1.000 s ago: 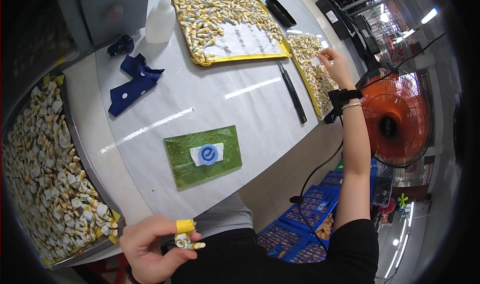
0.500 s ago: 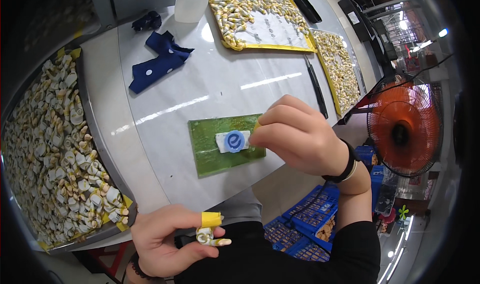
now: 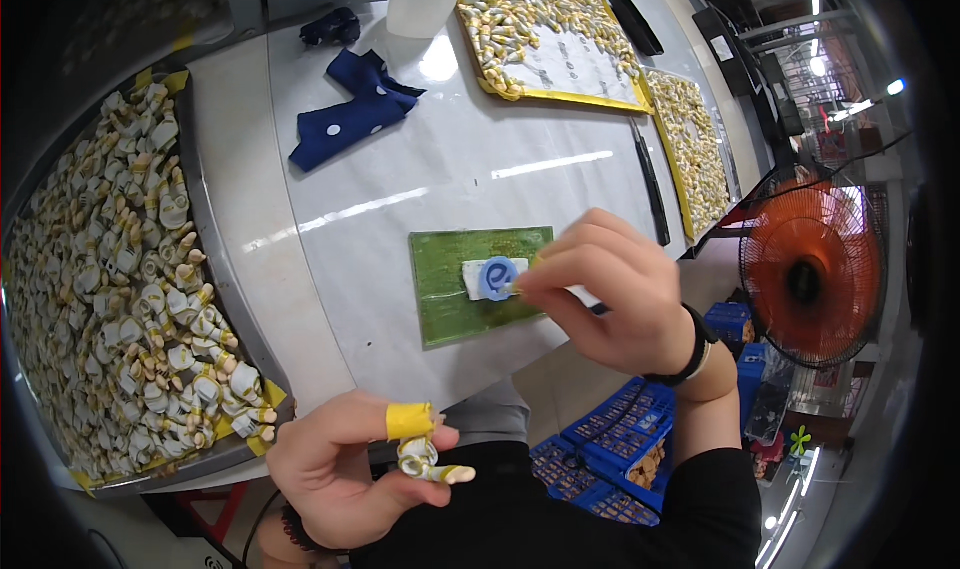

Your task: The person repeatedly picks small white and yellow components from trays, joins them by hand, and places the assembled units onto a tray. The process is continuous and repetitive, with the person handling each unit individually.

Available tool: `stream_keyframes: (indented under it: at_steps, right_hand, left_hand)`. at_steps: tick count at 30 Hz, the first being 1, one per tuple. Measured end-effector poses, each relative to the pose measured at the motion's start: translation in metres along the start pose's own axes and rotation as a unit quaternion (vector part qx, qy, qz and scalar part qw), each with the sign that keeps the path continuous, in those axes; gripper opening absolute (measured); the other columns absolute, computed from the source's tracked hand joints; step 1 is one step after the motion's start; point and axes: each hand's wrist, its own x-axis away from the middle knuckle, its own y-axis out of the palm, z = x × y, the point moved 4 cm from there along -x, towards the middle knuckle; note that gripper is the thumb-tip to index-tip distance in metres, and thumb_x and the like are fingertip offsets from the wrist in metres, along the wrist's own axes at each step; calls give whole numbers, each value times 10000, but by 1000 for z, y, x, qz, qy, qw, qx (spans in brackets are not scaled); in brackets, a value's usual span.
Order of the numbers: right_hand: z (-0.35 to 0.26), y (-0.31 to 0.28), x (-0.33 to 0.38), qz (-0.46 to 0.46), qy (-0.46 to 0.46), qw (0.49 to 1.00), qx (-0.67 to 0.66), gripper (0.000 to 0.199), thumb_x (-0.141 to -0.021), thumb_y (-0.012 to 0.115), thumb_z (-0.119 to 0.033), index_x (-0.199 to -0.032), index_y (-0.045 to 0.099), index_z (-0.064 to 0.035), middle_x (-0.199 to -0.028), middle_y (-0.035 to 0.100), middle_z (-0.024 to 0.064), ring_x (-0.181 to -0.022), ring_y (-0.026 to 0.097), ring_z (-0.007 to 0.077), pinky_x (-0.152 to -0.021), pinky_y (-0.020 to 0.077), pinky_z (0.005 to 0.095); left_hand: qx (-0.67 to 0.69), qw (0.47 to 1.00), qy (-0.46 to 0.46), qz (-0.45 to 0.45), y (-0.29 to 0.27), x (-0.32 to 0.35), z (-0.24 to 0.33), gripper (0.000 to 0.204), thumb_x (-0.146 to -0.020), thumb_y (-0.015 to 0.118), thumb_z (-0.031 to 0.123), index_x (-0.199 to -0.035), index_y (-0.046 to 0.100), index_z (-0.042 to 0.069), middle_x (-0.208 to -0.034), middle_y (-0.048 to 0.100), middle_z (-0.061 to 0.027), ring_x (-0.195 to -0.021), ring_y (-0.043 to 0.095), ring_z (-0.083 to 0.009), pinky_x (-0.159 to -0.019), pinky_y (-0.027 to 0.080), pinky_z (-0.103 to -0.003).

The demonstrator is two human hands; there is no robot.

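Observation:
In my left hand (image 3: 345,464), low in the view, thumb and fingers close on a small painted toy arm (image 3: 428,461) with a white sleeve, gold trim and a skin-coloured tip. Yellow tape wraps one of that hand's fingers. My right hand (image 3: 610,289) is pinched at the right edge of a round blue piece with a dark swirl (image 3: 498,278). Something small and pale shows at its fingertips, too little to name. Under the blue piece lies a white block (image 3: 472,281), on a green rectangular mat (image 3: 440,314).
A tray (image 3: 262,354) of painted toy parts fills the left side. Yellow-edged trays (image 3: 580,105) with small painted pieces lie at the back right, beside a slim black tool (image 3: 650,181). Dotted blue cloth (image 3: 355,109) and a white bottle (image 3: 424,4) are farther back. An orange fan (image 3: 812,274) stands right.
The view has shifted, so the table things appear farther right. My right hand has come lower, with its fingertips at the blue piece's edge. My left hand still holds the toy arm.

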Motion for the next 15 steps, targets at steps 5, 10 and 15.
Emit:
stream_keyframes:
  at_steps: [5, 10, 15]
  right_hand:
    - [-21, -7, 10, 33, 75, 967, -240, 220, -676, 693, 72, -856, 643, -43, -776, 629, 69, -710, 611, 223, -615, 484, 286]
    - [-40, 3, 14, 40, 34, 948, -313, 215, -692, 693, 86, -875, 639, -12, -812, 630, 89, -674, 597, 226, -582, 477, 296]
    - [-41, 8, 11, 33, -16, 945, -324, 200, -690, 684, 97, -869, 626, 28, -788, 616, 109, -647, 584, 227, -549, 464, 288]
  left_hand:
    - [-138, 985, 92, -53, 4, -2, -2, 457, -703, 779, 344, -917, 527, 28, -793, 647, -97, -741, 625, -199, -698, 533, -326]
    - [-175, 966, 169, -91, 8, -3, -1, 439, -693, 788, 311, -915, 520, 43, -837, 652, -99, -758, 627, -231, -701, 540, -358]
    - [-188, 960, 178, -107, 12, -4, 2, 428, -666, 810, 277, -899, 559, 20, -838, 655, -112, -758, 633, -238, -697, 542, -365]
